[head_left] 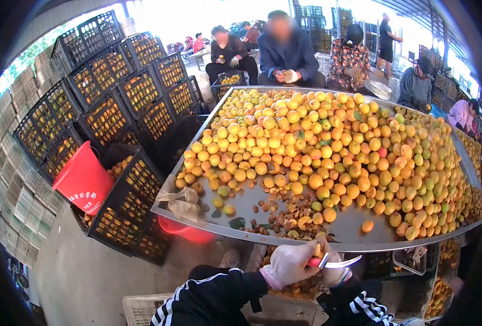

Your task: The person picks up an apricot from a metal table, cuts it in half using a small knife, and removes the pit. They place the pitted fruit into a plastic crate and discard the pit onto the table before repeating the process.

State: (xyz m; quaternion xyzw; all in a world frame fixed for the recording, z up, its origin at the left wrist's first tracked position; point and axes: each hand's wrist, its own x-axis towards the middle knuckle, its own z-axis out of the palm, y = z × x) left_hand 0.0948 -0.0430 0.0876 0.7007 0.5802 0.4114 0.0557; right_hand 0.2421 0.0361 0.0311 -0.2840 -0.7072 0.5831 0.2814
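Observation:
My left hand [291,264], in a pale work glove with a pink cuff, is closed around the red handle of a small knife [343,263]. Its curved blade points right, passing in front of my right hand [334,267]. That hand is gloved too, with brown-stained fingertips, and is curled close against the left. Between them shows a bit of an orange apricot [318,251], mostly hidden by the fingers. Both hands are at the near edge of a metal table [241,209] heaped with apricots [328,146]. Pits and torn apricot pieces [294,218] lie just beyond my hands.
Black crates of apricots [124,212] stack up on the left, with a red bucket [83,176] on one. Below the table are another red container [185,229] and a crate of fruit pieces [300,289]. Several people sit around the far side.

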